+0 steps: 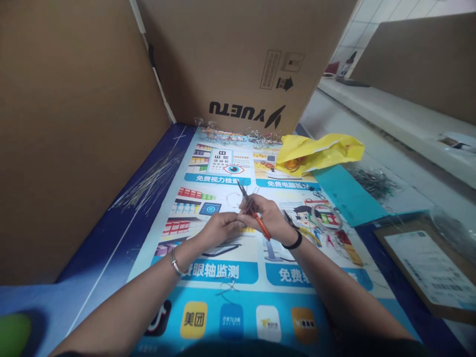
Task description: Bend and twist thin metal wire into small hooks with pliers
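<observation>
My right hand (269, 218) is closed round orange-handled pliers (253, 210), whose dark jaws point up and to the left. My left hand (219, 228) is pinched just left of the pliers, fingertips meeting the right hand's; something thin like a wire seems held there, too small to make out. Both hands hover over a printed poster mat (223, 292) covering the table. A silver bracelet is on my left wrist and a black band on my right.
Cardboard walls stand at the left (74, 124) and behind (238, 59). Thin metal wires (148, 183) lie at the left; tangled wire pieces (230, 133) lie along the back. A yellow bag (320, 151), a teal sheet (345, 193), a framed document (427, 267) and another wire heap (374, 181) are at the right.
</observation>
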`<state>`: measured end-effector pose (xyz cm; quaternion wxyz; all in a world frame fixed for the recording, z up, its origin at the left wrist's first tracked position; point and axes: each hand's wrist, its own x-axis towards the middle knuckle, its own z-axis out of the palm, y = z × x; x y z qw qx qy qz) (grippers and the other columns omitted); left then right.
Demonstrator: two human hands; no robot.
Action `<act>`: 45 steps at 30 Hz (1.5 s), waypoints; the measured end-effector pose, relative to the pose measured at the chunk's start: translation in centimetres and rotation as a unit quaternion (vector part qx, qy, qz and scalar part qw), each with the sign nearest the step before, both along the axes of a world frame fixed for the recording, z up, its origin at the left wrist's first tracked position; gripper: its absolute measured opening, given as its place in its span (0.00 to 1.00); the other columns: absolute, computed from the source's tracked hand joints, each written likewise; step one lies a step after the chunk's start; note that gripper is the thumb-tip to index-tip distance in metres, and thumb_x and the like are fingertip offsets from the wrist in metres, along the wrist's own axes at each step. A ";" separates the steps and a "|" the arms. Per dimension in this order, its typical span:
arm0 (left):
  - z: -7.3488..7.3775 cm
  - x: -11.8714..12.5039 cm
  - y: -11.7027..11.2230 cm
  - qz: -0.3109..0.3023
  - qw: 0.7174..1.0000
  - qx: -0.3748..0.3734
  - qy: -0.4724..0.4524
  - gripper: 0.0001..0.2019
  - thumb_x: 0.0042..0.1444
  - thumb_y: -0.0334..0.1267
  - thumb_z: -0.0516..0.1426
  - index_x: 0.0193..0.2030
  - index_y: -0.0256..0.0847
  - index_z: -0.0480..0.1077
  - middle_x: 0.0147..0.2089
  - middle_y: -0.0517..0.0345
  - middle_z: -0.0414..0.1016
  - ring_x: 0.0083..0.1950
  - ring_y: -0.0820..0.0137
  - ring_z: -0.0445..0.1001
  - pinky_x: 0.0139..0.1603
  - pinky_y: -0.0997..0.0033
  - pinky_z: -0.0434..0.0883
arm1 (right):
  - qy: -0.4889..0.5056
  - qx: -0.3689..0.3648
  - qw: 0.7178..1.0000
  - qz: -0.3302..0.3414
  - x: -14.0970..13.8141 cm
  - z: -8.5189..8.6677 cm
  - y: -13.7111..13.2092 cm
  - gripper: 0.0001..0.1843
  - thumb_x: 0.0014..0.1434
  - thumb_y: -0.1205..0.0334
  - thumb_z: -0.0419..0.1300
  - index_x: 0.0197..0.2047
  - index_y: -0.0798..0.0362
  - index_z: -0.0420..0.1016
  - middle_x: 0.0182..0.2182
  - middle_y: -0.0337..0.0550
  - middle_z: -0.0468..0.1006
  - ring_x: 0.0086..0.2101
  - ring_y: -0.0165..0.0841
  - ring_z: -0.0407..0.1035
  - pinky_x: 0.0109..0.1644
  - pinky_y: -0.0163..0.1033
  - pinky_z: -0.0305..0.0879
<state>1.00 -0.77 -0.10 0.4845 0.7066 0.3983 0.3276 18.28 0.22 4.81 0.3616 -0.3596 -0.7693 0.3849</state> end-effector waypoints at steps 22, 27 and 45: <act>5.0 0.0 -2.6 0.052 0.989 -0.126 -0.054 0.11 0.54 0.42 0.51 0.28 0.37 0.69 0.26 0.61 0.67 0.24 0.77 0.60 0.26 0.76 0.57 | -0.105 -0.255 0.961 0.025 5.1 2.4 -6.8 0.18 0.60 0.46 0.49 0.38 0.54 0.62 0.30 0.39 0.67 0.29 0.27 0.63 0.32 0.33 0.62; 5.2 0.2 -5.2 0.002 0.951 -0.283 -0.124 0.13 0.52 0.45 0.53 0.36 0.35 0.68 0.24 0.64 0.62 0.18 0.82 0.49 0.19 0.77 0.46 | -0.167 -0.206 0.964 0.034 4.4 2.7 -7.5 0.17 0.58 0.47 0.51 0.36 0.53 0.62 0.29 0.38 0.66 0.29 0.27 0.61 0.31 0.33 0.60; 3.7 -0.1 -6.7 -0.026 0.954 -0.285 -0.087 0.16 0.55 0.47 0.52 0.24 0.37 0.64 0.16 0.67 0.52 0.18 0.79 0.48 0.19 0.76 0.45 | -0.177 -0.232 0.953 0.080 2.7 3.4 -7.7 0.18 0.59 0.46 0.49 0.35 0.53 0.62 0.29 0.40 0.67 0.30 0.29 0.62 0.32 0.34 0.61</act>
